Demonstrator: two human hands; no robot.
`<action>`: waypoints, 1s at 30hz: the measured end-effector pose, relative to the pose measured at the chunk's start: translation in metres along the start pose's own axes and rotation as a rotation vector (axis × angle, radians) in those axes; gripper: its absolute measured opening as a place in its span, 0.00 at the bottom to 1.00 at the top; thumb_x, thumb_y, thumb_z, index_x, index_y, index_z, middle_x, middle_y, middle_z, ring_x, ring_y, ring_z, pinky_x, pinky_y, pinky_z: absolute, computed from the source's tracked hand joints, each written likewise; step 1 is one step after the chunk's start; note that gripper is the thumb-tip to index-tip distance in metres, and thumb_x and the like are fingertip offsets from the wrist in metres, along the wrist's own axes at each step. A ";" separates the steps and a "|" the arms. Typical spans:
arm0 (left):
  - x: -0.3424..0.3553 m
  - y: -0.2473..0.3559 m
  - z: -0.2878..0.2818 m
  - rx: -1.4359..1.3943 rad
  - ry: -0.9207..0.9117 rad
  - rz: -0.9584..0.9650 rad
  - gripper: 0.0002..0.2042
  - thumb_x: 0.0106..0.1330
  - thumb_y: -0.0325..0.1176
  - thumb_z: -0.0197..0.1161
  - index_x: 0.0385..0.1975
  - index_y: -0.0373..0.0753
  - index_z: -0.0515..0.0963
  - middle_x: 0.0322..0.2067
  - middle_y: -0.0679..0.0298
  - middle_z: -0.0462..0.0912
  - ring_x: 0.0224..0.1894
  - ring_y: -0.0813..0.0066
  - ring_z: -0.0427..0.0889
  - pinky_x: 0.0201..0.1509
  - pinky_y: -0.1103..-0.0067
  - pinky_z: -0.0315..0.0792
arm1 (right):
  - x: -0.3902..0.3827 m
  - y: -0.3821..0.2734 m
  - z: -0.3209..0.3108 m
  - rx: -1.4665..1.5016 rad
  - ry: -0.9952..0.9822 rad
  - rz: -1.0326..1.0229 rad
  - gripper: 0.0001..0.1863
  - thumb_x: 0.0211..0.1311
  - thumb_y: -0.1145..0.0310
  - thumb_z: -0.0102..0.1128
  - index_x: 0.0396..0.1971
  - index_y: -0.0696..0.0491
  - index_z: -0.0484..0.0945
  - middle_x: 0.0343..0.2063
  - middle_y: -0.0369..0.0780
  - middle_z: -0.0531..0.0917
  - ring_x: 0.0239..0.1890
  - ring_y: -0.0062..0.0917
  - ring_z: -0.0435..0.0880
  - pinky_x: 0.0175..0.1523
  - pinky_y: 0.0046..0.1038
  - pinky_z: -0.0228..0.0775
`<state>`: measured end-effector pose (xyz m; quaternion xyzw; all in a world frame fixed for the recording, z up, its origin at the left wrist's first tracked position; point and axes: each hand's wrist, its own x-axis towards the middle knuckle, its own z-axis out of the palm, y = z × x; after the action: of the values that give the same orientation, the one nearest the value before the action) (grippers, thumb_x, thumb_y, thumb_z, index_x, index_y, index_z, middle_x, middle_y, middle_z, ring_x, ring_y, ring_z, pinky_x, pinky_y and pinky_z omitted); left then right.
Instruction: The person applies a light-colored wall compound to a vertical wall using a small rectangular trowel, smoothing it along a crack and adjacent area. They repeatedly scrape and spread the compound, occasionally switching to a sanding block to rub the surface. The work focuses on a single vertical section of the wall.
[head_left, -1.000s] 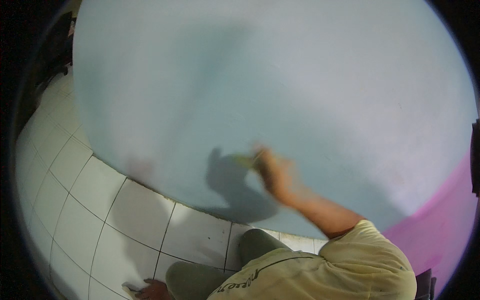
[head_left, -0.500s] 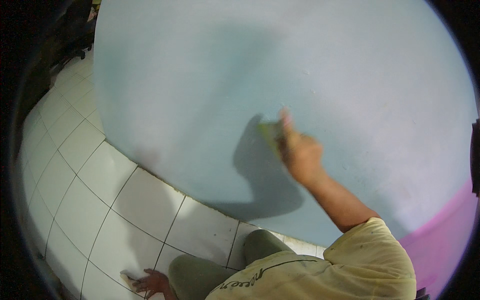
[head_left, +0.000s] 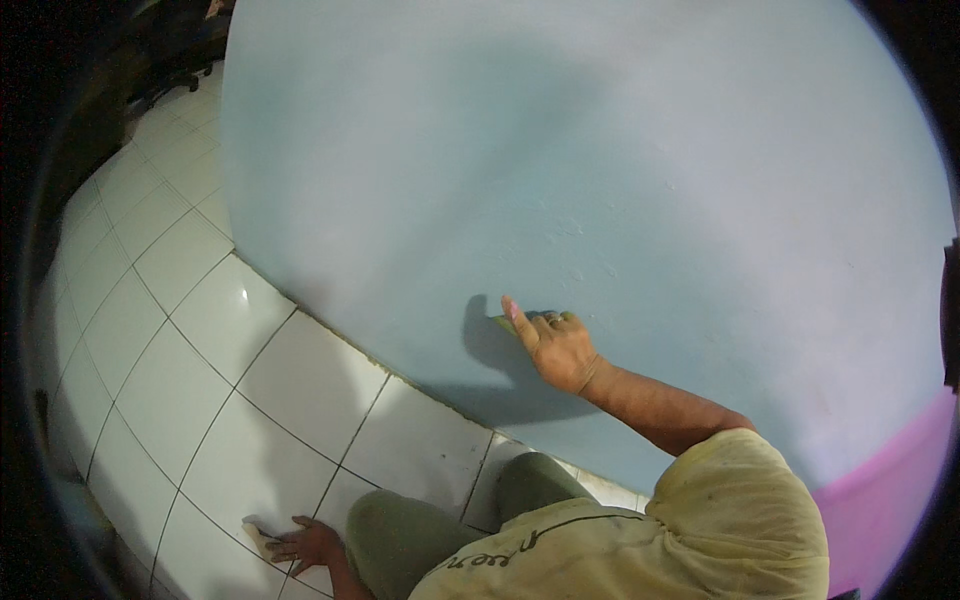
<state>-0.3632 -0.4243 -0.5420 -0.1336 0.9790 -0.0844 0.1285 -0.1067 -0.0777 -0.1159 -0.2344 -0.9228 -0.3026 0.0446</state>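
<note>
My right hand (head_left: 553, 345) grips a yellow-green flat tool (head_left: 500, 323), mostly hidden behind the fingers, at the pale blue wall (head_left: 700, 250), with the index finger extended along it. Small raised marks dot the wall just above this hand. My left hand (head_left: 305, 545) is low at the bottom left over the white tiled floor (head_left: 200, 450), fingers spread beside a pale beige flat piece (head_left: 258, 540); whether they touch it or rest on it is hard to tell.
My bent knees (head_left: 390, 540) are close to the wall's base. A pink surface (head_left: 880, 500) borders the blue wall at lower right. Dark objects (head_left: 170, 85), too dim to name, stand beyond the wall's left end at upper left.
The right hand with the tool rose up the wall, then came back down and left. Small marks now show above it. The view has shifted slightly, and the left hand appears a little higher.
</note>
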 end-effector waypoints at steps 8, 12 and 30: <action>0.002 -0.010 -0.017 -0.037 -0.042 0.000 0.41 0.77 0.58 0.43 0.76 0.26 0.49 0.79 0.45 0.43 0.80 0.38 0.40 0.69 0.29 0.45 | 0.048 0.005 -0.014 -0.008 0.093 0.207 0.41 0.61 0.71 0.61 0.75 0.54 0.57 0.26 0.43 0.83 0.28 0.37 0.85 0.31 0.41 0.73; 0.005 -0.004 0.008 -0.021 -0.002 0.021 0.42 0.77 0.58 0.43 0.76 0.26 0.49 0.79 0.44 0.43 0.80 0.38 0.40 0.69 0.28 0.44 | 0.016 -0.043 0.057 0.130 0.016 -0.144 0.36 0.66 0.70 0.56 0.75 0.56 0.58 0.27 0.43 0.84 0.28 0.38 0.85 0.37 0.44 0.75; 0.009 -0.009 0.003 -0.054 -0.007 -0.012 0.43 0.77 0.58 0.44 0.78 0.27 0.45 0.79 0.47 0.41 0.81 0.40 0.39 0.70 0.29 0.43 | 0.096 -0.061 0.031 0.151 -0.277 0.170 0.31 0.70 0.71 0.53 0.72 0.56 0.60 0.38 0.49 0.86 0.42 0.43 0.88 0.46 0.44 0.79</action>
<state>-0.3692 -0.4359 -0.5450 -0.1430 0.9797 -0.0582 0.1279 -0.2185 -0.0638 -0.1529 -0.3469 -0.9171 -0.1923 -0.0398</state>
